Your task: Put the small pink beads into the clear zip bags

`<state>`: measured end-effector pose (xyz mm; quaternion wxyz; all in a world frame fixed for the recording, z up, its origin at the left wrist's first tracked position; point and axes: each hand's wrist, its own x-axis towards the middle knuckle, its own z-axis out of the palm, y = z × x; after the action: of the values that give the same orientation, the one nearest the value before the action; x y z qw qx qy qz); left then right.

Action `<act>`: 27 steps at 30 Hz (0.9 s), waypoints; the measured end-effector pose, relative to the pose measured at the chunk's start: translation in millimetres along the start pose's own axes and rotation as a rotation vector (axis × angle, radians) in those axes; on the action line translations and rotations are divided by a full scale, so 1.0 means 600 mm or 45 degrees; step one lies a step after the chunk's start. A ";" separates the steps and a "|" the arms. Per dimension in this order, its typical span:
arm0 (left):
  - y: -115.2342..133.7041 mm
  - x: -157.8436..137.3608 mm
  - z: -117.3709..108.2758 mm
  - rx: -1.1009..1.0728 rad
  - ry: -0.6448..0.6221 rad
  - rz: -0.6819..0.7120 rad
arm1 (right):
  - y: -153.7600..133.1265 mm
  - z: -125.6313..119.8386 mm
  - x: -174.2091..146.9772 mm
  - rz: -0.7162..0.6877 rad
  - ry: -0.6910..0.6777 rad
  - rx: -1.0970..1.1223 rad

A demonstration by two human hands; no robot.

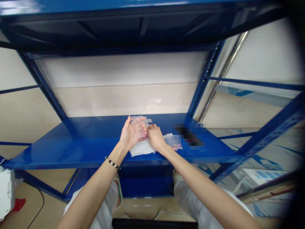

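My left hand (130,132) is turned palm up above the blue shelf, thumb pointing away from me. A clear plastic bag (137,127) lies over its palm and fingers, with small pinkish pieces at the bag's lower end. Against the bag's right side, my right hand (155,136) has its fingers curled together; what they pinch is hidden. Beneath both hands is a white sheet or packet (143,149), partly covered. Just right of my right hand lies another clear bag (173,141), also with pink pieces in it.
The blue shelf board (78,143) spans the front, with an upper shelf (119,31) overhead and uprights at both sides. A dark, pixelated object (189,135) lies at the right. Below is a lower shelf (145,183). A white device (6,194) stands at far left.
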<state>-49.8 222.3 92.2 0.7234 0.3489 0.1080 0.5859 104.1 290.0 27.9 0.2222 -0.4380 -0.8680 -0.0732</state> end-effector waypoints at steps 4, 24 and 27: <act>0.004 0.001 -0.003 -0.025 0.003 0.017 | -0.010 -0.001 -0.002 0.000 0.014 0.002; -0.020 -0.008 -0.002 -0.152 0.086 0.084 | -0.010 0.000 -0.007 0.144 -0.025 0.031; -0.022 -0.012 0.002 -0.115 0.101 0.051 | -0.011 -0.002 -0.004 0.119 -0.035 0.030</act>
<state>-40.9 214.6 82.7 0.7216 0.2943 0.1030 0.6181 100.5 283.5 28.4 0.2184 -0.4765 -0.8504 -0.0465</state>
